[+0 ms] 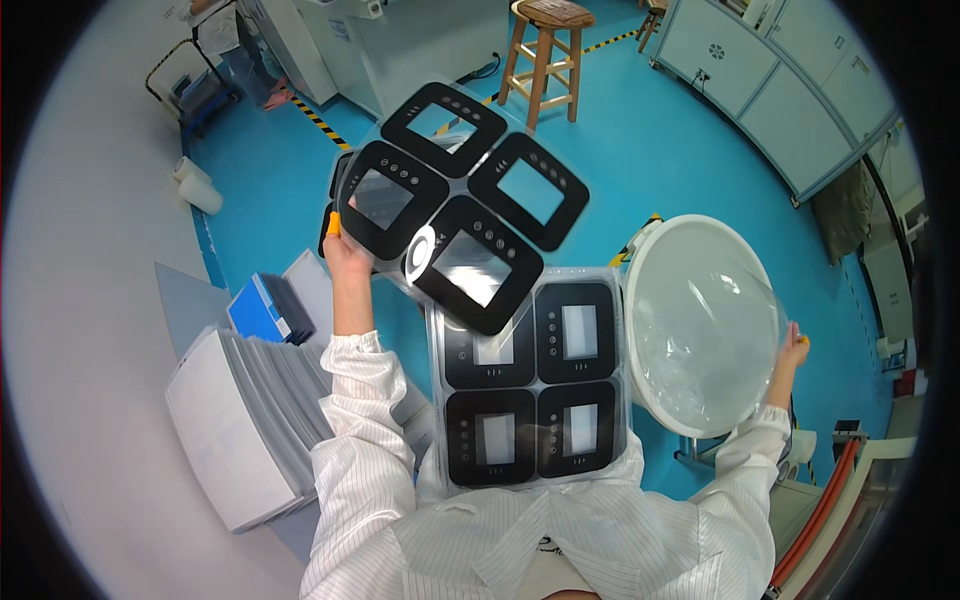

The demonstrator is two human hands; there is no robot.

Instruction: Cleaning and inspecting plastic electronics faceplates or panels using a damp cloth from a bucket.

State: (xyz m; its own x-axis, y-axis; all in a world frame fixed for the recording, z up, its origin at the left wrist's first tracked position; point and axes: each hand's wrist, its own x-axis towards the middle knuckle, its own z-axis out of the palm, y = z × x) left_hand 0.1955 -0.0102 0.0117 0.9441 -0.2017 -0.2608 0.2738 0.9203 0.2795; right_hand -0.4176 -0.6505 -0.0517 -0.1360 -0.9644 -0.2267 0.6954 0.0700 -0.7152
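Note:
My left hand [347,255], with a yellow finger cover, grips the left edge of a clear sheet [458,187] bearing several black-framed panels with see-through windows. This sheet is raised and tilted, and a bright glare lies on it. Below it, over my lap, rests a stack of similar panel sheets [530,388], partly covered at its far left corner. At the right, my right hand [793,348] is closed at the edge of a crinkled clear film [735,300], which spreads over a round white stool top [655,385]. Its fingertips are small in view.
More black panels [326,215] show behind the raised sheet. A stack of white sheets [240,430] and a blue box [258,310] stand at the left by the wall. Farther off are a wooden stool [545,50], grey cabinets [730,80], a hand cart [205,95] and another person.

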